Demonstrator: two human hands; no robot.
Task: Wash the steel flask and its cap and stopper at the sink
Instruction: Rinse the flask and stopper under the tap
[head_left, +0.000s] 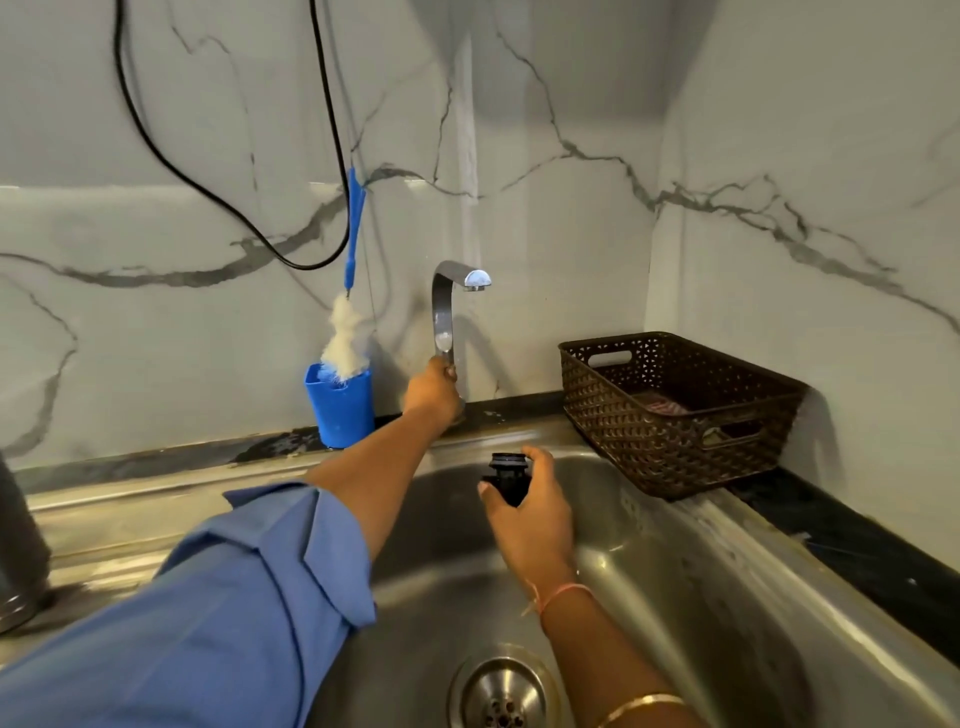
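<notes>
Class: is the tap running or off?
Off. No stream leaves the tap toward the stopper held below by the right hand; the left hand grips its base.

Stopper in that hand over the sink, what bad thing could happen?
The right hand holds the stopper over the sink; once wet it might slip and fall toward the drain. The left hand grips the tap; opened hard, water could splash onto the blue sleeve.

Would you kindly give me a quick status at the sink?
Left hand grips tap at base. Right hand holds the black stopper over the sink. No water showing; nothing in the way.
</notes>
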